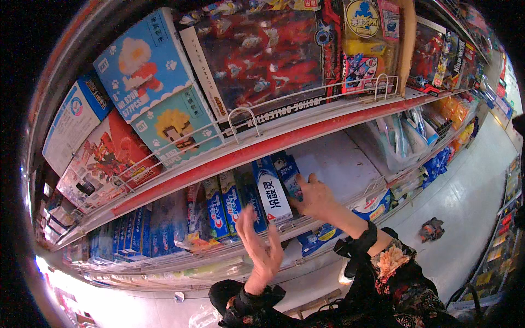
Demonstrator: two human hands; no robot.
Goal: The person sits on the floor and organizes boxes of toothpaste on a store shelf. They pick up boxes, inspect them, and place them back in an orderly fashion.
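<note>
My left hand (262, 248) is raised in front of the lower shelf, fingers apart, with nothing in it. Beyond its fingertips stand toothpaste boxes, among them blue-and-green Crest boxes (231, 201) and a white-and-blue box (271, 194) bearing large writing. My right hand (319, 199) reaches to the right end of this row. Its fingers are at a dark blue Darlie toothpaste box (288, 170) that leans beside the white-and-blue one. Whether they grip the box or only touch it is unclear.
A bare stretch of shelf board (338, 158) lies right of the row, then a clear plastic bin (400, 141) of toothbrushes. Boxed toys (266, 53) fill the upper shelf behind a wire rail (287, 100). A dark object (431, 229) lies on the tiled floor (459, 192).
</note>
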